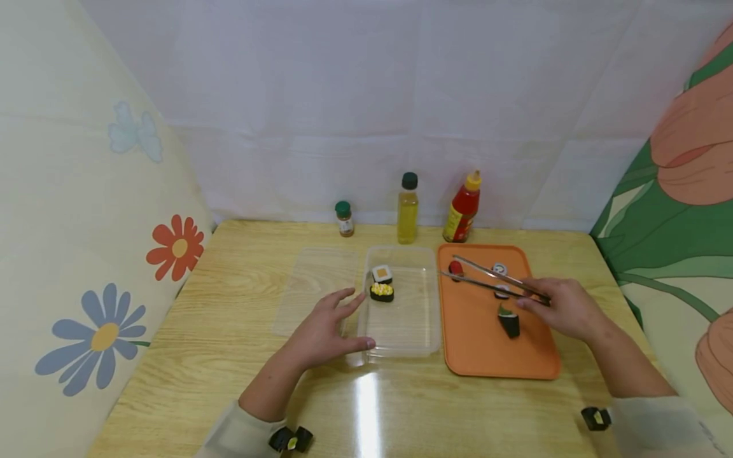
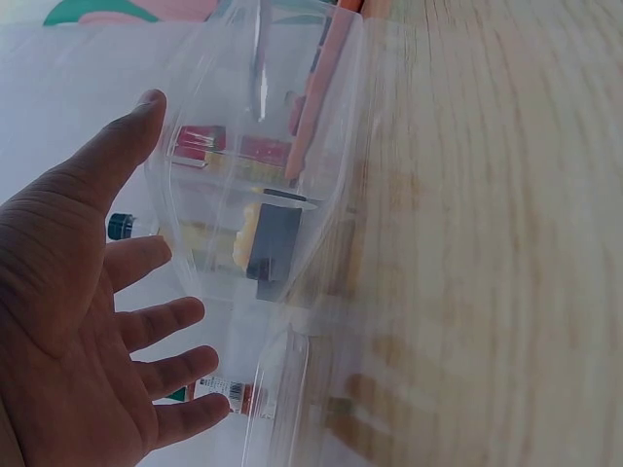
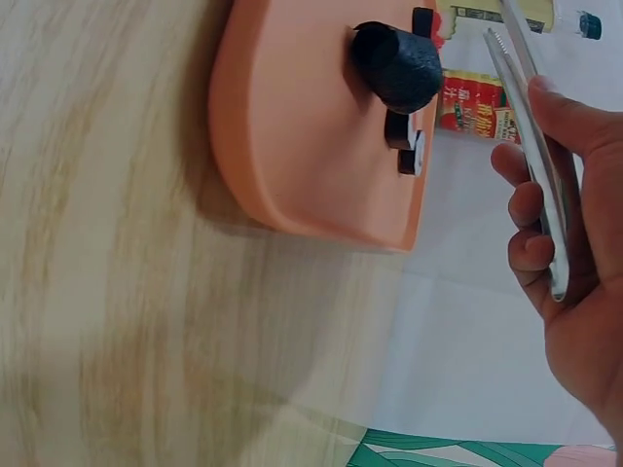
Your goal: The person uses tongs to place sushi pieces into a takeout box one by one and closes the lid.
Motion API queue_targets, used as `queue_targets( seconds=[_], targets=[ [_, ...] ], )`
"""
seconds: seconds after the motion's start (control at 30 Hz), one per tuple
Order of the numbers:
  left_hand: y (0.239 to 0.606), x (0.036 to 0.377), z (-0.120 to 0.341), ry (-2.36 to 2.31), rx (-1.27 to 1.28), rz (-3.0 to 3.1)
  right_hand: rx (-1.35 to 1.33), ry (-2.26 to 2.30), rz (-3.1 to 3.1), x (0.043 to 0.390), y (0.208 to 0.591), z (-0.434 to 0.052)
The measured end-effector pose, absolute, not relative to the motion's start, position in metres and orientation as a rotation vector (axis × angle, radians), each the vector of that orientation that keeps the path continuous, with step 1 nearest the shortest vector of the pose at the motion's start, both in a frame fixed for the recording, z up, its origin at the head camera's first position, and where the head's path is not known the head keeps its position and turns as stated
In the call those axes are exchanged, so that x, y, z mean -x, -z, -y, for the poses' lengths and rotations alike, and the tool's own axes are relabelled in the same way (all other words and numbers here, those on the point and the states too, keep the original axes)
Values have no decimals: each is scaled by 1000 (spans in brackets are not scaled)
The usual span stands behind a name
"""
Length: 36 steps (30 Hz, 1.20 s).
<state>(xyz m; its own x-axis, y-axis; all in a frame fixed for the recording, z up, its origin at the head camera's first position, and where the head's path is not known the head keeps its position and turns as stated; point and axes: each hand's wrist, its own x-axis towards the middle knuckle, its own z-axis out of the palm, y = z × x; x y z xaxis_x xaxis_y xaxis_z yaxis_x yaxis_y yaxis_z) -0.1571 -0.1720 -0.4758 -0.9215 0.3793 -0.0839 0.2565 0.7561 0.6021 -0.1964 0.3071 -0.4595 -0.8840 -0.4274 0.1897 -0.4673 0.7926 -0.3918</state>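
Note:
My right hand (image 1: 564,308) grips metal tongs (image 1: 498,280) over the orange tray (image 1: 475,356); their tips are apart, near a red-topped sushi piece (image 1: 455,270). Also on the tray are two small round rolls, one of them a white-faced roll (image 1: 499,270), and a dark cone-shaped hand roll (image 1: 508,323). At the left side of a clear plastic box (image 1: 401,343), my left hand (image 1: 326,331) has its fingers spread; whether it touches the wall I cannot tell. Inside the box sit a square white roll (image 1: 382,274) with an orange centre and a yellow-topped sushi piece (image 1: 382,292).
A clear flat lid (image 1: 321,267) lies left of the box. Along the back stand a green-capped spice jar (image 1: 345,219), a bottle of yellow oil (image 1: 408,210) and a red sauce bottle (image 1: 462,208). White cloth hangs behind the wooden table (image 1: 189,381).

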Motion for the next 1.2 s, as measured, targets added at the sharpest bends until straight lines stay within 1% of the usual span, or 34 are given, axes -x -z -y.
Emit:
queue_targets(
  seconds=[0.67,1.2],
  targets=[
    [475,157,171,-889,-508,-2758,-622,-566,3023,201,469,-308],
    [476,157,172,-875,-502,-2760,-611,-485,3061,200,467,-293]
  ],
)
